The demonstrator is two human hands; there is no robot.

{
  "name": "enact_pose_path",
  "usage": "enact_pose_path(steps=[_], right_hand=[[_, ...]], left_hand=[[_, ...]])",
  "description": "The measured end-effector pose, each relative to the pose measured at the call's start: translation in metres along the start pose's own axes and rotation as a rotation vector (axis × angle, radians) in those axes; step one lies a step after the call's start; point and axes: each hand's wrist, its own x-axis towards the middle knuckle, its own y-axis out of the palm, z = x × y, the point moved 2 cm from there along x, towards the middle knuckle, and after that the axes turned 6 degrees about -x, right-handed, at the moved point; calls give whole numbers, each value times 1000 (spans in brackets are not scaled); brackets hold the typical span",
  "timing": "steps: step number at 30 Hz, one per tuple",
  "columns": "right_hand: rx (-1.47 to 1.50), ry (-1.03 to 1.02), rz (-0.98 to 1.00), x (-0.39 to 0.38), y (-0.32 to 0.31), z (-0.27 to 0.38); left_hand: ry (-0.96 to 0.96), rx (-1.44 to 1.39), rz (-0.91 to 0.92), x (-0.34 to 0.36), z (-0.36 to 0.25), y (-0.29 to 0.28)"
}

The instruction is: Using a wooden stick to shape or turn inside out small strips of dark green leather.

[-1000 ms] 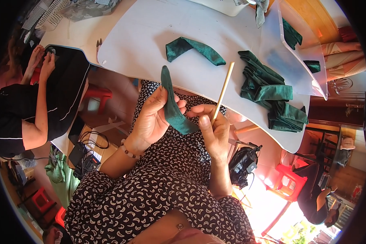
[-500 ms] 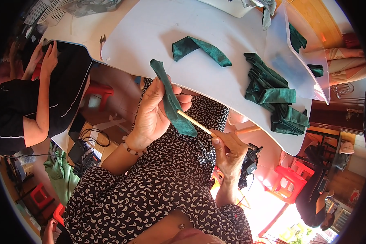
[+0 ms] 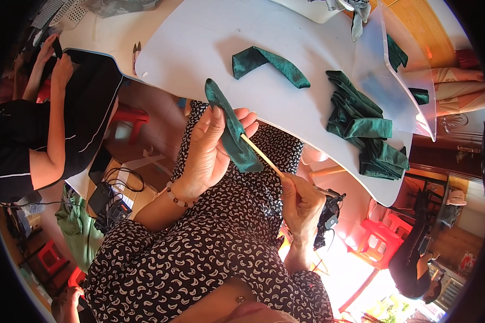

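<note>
A narrow dark green velvet strip [image 3: 230, 128], folded lengthwise like a flat tube, is pinched between the thumb and fingers of my left hand [image 3: 202, 153], slanting above my lap. My right hand [image 3: 303, 205] grips the lower end of a thin wooden stick [image 3: 264, 157]. The stick's far end meets the strip near its middle; whether it is inside the fabric or against its edge I cannot tell. On the white table ahead lies a bent green velvet strip [image 3: 269, 60], and a pile of similar strips [image 3: 358, 116] lies to its right.
The white table [image 3: 194, 54] has a curved near edge just beyond my hands. A clear plastic sheet [image 3: 374, 70] stands at its right. At left a co-worker in black [image 3: 24, 140] handles a dark piece. Red stools [image 3: 380, 242] stand at lower right, a cardboard box [image 3: 145, 177] at left.
The strip and my left hand have shifted slightly right. The stick's tip has moved up along the strip, and my right hand is a little lower. The co-worker's hands have moved.
</note>
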Motion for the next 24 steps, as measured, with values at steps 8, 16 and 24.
enact_pose_path(steps=[8,16,24], right_hand=[[-61,-25,94,-2,-1,4],[-44,20,36,-2,4,-2],[19,19,3,-3,-4,-4]], left_hand=[[65,-45,13,1,1,-5],[-12,-7,-110,-5,4,6],[15,43,-94,-4,3,5]])
